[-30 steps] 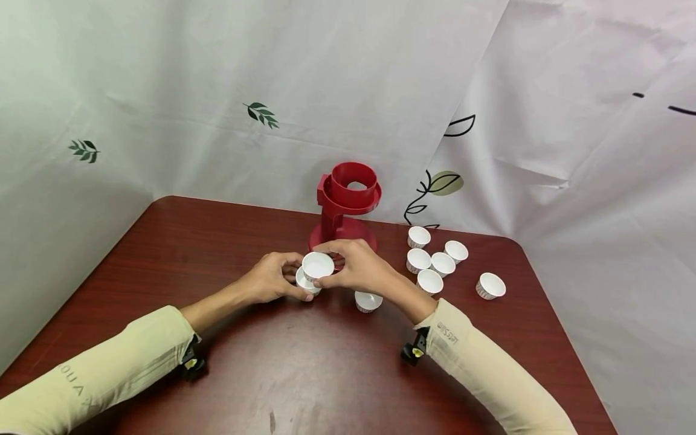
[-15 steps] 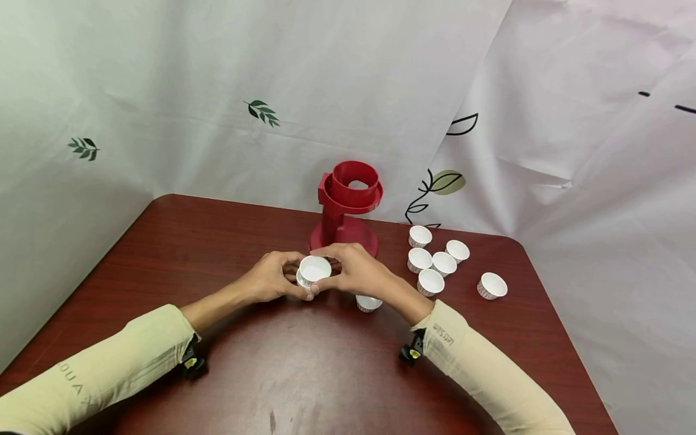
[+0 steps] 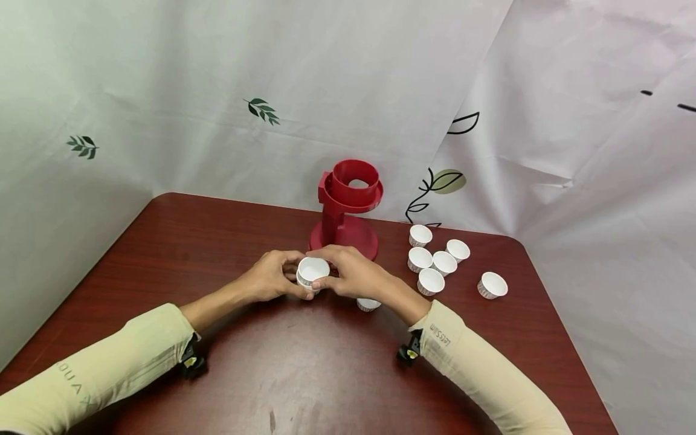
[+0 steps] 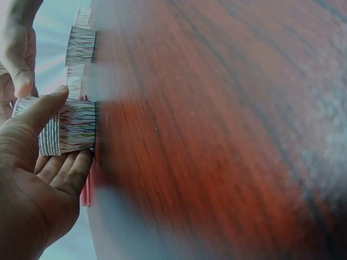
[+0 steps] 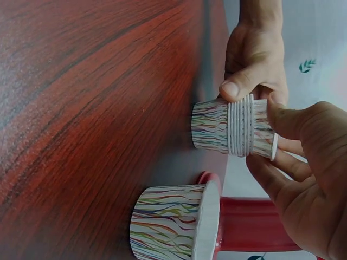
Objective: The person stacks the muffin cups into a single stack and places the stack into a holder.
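A stack of nested white paper cups with coloured wavy lines [image 5: 211, 124] stands upright on the table. My left hand [image 3: 270, 278] grips the stack from the left, thumb near the rims and fingers behind. Held from the other side, the top cup [image 3: 313, 269] is pinched near its rim by the thumb and fingers of my right hand [image 3: 356, 272]. In the right wrist view the top cup sits partway in the stack, its own rim apart from the bunched rims below. Beneath my right hand a single cup [image 3: 368, 305] stands, partly hidden.
Just behind my hands is a red plastic stand [image 3: 353, 232] with a ring-shaped top [image 3: 355, 181]. Several separate cups [image 3: 420, 260] stand upright to the right, one cup [image 3: 492, 286] farther out. A white printed cloth [image 3: 348, 78] hangs behind the wooden table [image 3: 304, 380].
My right hand has moved slightly left and down, bringing its cup from above and beside the stack to within it. The left hand has stayed around the stack.
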`<act>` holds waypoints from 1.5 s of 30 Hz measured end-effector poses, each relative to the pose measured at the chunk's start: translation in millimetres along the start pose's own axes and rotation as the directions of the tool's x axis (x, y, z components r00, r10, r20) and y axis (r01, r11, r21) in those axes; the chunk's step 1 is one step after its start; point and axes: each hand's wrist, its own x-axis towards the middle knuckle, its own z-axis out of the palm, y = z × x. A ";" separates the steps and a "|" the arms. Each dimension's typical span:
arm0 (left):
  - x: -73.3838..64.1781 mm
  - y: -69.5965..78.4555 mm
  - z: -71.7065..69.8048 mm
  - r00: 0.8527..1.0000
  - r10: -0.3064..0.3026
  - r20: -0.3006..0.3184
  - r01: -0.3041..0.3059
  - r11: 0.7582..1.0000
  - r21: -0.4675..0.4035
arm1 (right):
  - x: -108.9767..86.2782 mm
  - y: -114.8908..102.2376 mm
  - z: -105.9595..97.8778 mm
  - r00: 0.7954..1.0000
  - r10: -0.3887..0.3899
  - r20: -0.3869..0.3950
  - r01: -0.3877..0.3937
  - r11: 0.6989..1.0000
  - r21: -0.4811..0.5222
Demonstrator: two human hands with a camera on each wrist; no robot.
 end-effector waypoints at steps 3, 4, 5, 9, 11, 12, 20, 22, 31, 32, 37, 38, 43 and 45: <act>1.1 0.2 0.7 1.000 0.001 -0.003 -0.001 1.000 0.005 | 0.1 -1.0 0.0 1.000 0.004 0.009 -0.004 1.000 0.005; 1.5 0.4 0.9 1.000 0.003 -0.004 -0.003 1.000 0.006 | 0.2 -1.2 0.0 1.000 0.007 0.013 -0.007 1.000 0.005; 1.6 0.5 0.8 1.000 0.005 -0.004 -0.005 1.000 0.006 | 0.2 -1.6 -0.1 1.000 0.011 0.016 -0.011 1.000 0.002; 1.1 1.6 0.0 1.000 0.006 0.000 -0.006 1.000 0.006 | 0.9 -2.4 0.5 1.000 0.018 0.024 -0.018 1.000 -0.003; 0.9 1.7 -0.5 1.000 0.003 0.002 -0.003 1.000 0.005 | 1.7 -2.4 1.2 0.999 0.020 0.025 -0.020 1.000 -0.002; 1.0 1.8 -0.6 1.000 0.001 0.003 -0.001 1.000 0.004 | 2.1 -2.3 1.8 0.999 0.021 0.026 -0.021 1.000 0.001; 1.4 2.0 -0.4 1.000 -0.023 -0.008 0.023 1.000 0.009 | 3.1 -2.3 6.2 0.998 0.056 0.025 -0.056 0.998 -0.001; 1.2 2.5 0.0 0.999 -0.032 -0.010 0.032 0.999 0.004 | 3.2 -2.0 7.2 0.998 0.064 0.022 -0.064 0.998 -0.004; 1.3 0.5 -0.1 1.000 -0.022 -0.014 0.022 1.000 -0.004 | 4.9 0.7 9.5 0.991 0.133 -0.027 -0.132 0.991 0.037; 1.4 0.5 0.0 1.000 -0.019 -0.013 0.019 1.000 -0.005 | 4.8 0.6 9.5 0.989 0.147 -0.034 -0.145 0.988 0.045; 1.8 0.7 0.4 1.000 -0.004 -0.014 0.004 1.000 0.000 | 5.1 -1.2 10.7 0.976 0.214 -0.049 -0.209 0.974 0.088; 1.9 0.6 0.5 1.000 -0.002 -0.015 0.002 1.000 0.002 | 5.4 -1.6 11.2 0.973 0.228 -0.049 -0.222 0.970 0.095; 1.4 0.0 0.7 1.000 -0.007 -0.020 0.007 1.000 0.014 | 7.8 -2.2 13.3 0.962 0.269 -0.046 -0.262 0.957 0.127; 0.9 -0.4 0.5 1.000 -0.013 -0.021 0.013 1.000 0.018 | 8.6 -1.8 14.1 0.960 0.278 -0.043 -0.270 0.953 0.135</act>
